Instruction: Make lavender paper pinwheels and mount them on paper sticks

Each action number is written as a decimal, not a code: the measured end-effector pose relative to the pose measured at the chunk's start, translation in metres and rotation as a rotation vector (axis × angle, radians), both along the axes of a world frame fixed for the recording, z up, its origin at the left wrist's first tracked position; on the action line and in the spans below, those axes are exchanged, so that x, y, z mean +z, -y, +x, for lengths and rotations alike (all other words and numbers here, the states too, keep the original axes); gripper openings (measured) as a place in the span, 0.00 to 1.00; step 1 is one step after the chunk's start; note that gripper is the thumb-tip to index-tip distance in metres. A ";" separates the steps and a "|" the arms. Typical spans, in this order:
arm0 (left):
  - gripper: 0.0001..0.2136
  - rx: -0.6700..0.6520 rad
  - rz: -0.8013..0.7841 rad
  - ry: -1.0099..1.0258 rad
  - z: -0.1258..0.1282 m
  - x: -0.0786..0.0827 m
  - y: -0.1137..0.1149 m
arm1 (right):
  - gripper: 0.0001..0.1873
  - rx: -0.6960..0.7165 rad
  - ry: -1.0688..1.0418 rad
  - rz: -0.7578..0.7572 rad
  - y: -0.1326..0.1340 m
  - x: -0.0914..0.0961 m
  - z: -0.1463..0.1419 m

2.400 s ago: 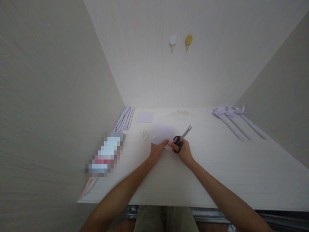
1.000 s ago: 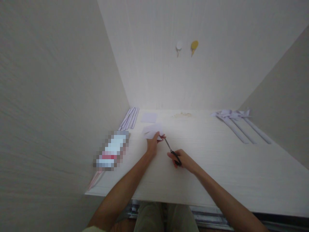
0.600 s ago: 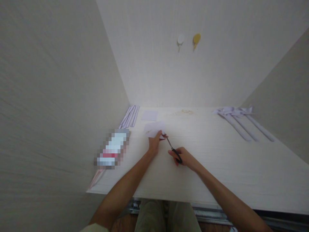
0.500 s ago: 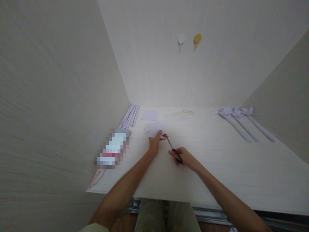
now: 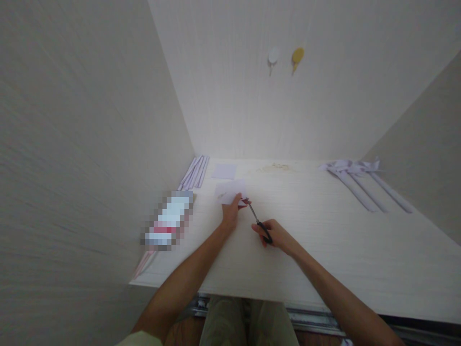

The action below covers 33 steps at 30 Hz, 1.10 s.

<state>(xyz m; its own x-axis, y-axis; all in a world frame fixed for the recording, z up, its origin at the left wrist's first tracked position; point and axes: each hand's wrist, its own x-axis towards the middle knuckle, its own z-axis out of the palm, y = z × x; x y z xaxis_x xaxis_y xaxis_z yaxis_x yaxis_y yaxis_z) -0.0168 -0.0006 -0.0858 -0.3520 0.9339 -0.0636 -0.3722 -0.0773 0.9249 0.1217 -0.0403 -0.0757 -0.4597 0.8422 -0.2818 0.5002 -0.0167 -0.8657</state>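
Observation:
My left hand (image 5: 230, 211) is closed, thumb against fingers, on a small dark red piece (image 5: 242, 206) that looks like paper. A pale sheet of paper (image 5: 230, 187) with a brownish mark lies just beyond and partly behind those fingers; I cannot tell whether the hand also grips it. Black-handled scissors (image 5: 265, 231) are in my right hand (image 5: 272, 232), its fingers wrapped round the handles. Their metal blades point up and left, with the tips at the red piece beside my left fingertips. How far the blades are apart is too small to tell.
Behind lies a second pale paper square (image 5: 224, 171). Rolled paper sticks (image 5: 194, 173) lie back left, near a blurred-out phone-like object (image 5: 169, 218) and pink strips (image 5: 144, 264). Paper strips and long rolls (image 5: 355, 180) lie back right. Walls enclose the white tabletop (image 5: 324, 259); two hooks (image 5: 297, 55) hang behind.
Both hands stay almost in place. The scissor tips and the red piece at my left fingertips have shifted very slightly. The camera view has tilted a little.

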 end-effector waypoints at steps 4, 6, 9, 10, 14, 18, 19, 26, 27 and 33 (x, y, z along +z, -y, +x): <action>0.09 -0.003 0.024 0.012 0.001 0.000 0.001 | 0.30 0.005 0.002 0.004 0.000 -0.002 0.000; 0.08 -0.002 0.030 0.010 0.001 0.000 0.001 | 0.30 0.003 0.003 0.006 0.000 -0.002 0.000; 0.08 -0.001 0.039 0.011 0.001 0.000 0.002 | 0.30 0.002 0.003 0.002 0.000 -0.002 0.000; 0.08 -0.004 0.042 0.015 0.001 0.000 0.002 | 0.30 0.001 0.006 0.005 0.001 -0.002 0.000; 0.08 -0.016 0.050 0.022 0.000 -0.001 0.001 | 0.30 -0.001 0.035 0.026 0.000 -0.001 0.000; 0.08 -0.009 0.047 0.011 0.000 -0.001 0.000 | 0.31 0.006 0.047 0.018 0.000 0.002 -0.002; 0.08 -0.010 0.044 0.009 0.000 -0.001 0.000 | 0.31 0.007 0.051 0.017 0.000 0.002 -0.002; 0.08 -0.018 0.039 0.004 0.000 0.001 0.002 | 0.30 -0.002 0.044 0.024 -0.001 0.001 -0.001; 0.08 -0.020 0.041 0.002 0.000 0.002 0.002 | 0.30 -0.002 0.040 0.028 0.000 0.001 -0.001; 0.09 -0.020 0.057 0.024 0.001 0.001 0.001 | 0.30 -0.008 0.035 0.016 0.001 0.002 -0.001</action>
<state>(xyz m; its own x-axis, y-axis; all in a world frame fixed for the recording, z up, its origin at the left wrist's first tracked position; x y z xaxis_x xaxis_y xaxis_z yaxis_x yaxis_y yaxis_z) -0.0163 -0.0021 -0.0847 -0.3319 0.9432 -0.0180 -0.3959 -0.1219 0.9101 0.1202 -0.0409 -0.0736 -0.4427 0.8505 -0.2839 0.5304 -0.0069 -0.8477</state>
